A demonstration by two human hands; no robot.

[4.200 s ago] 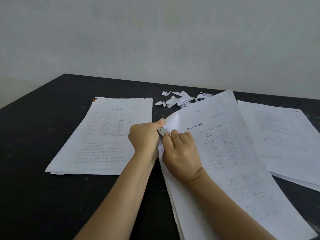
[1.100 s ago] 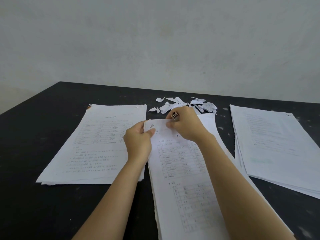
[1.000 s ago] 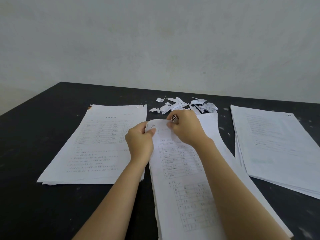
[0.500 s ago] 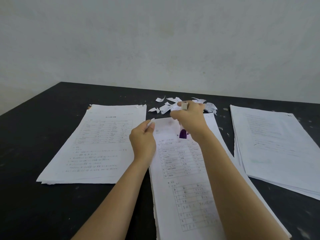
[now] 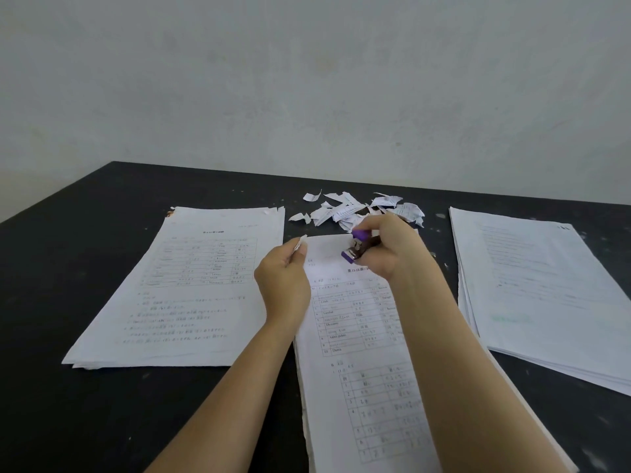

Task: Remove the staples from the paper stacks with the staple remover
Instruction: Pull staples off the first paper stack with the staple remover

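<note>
- right hand (image 5: 389, 254): fingers curled round the purple staple remover (image 5: 356, 249); firm grip, thumb side towards the camera; hand sits over the top edge of the middle paper stack (image 5: 358, 353)
- staple remover: purple grips at both ends, metal part between them; tilted, lower end pointing towards 7 o'clock; above the top margin of the middle stack, just above the printed heading; cannot tell if it touches the sheet; cannot tell how far its jaws are apart
- left hand (image 5: 283, 285): thumb and forefinger pinch a small torn paper scrap (image 5: 301, 242); other fingers curled under; hand at the stack's top-left corner, at 9 o'clock from the right hand, near it but apart
- scrap: white, ragged, sticks up towards 1 o'clock out of the pinch; whether a staple is in it is too small to tell
- middle paper stack: flat on the black table (image 5: 85, 233), long side running from 12 to 6 o'clock, slightly skewed; top sheet shows printed tables and numbered rows; both forearms cross over it
- left paper stack (image 5: 191, 288): at 9 o'clock from the middle stack; printed sheet on top; ragged top corners, a brownish mark on the top-left one
- right paper stack (image 5: 539, 288): at 3 o'clock from the middle stack, well apart from the hands; faint print; several sheet edges fanned out at its near side
- pile of torn paper bits (image 5: 358, 209): at 12 o'clock from the middle stack, just beyond the right hand; a few loose flecks on the table round it
- pale wall (image 5: 307, 80) behind the table's far edge
</note>
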